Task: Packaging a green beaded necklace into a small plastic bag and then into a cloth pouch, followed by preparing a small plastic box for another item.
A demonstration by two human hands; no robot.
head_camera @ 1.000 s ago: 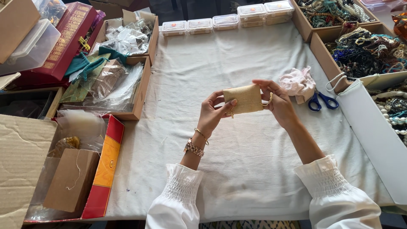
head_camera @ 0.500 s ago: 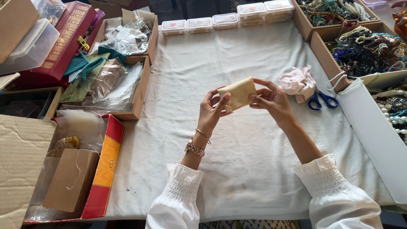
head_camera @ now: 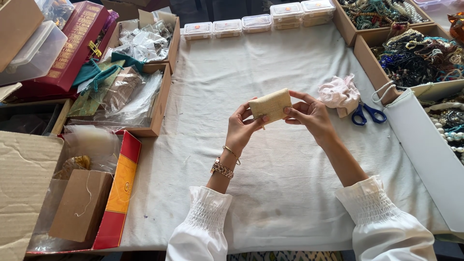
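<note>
Since a moment ago, the little tan pouch (head_camera: 270, 105) has tipped a bit, and its right end now sits higher than its left. I hold it up above the desk (head_camera: 290, 193), near the middle of the frame. My left hand (head_camera: 241, 126) has its grip closed on the lower left edge of the pouch, thumb and fingers pinching it. My right hand (head_camera: 309, 112) has its grip closed on the right end, with the fingertips pressed on the cloth. A gold watch (head_camera: 222, 169) and a thin bangle (head_camera: 231, 153) sit on my left wrist.

Just to the right of my right hand lies a crumpled pink cloth (head_camera: 339, 93), and blue-handled scissors (head_camera: 367, 114) lie touching it. A row of small clear boxes (head_camera: 256, 21) stands along the top edge of the white desk cover. Cardboard trays full of beads (head_camera: 411, 53) fill the upper right of the frame. A tray of plastic bags (head_camera: 130, 92) sits at the left.
</note>
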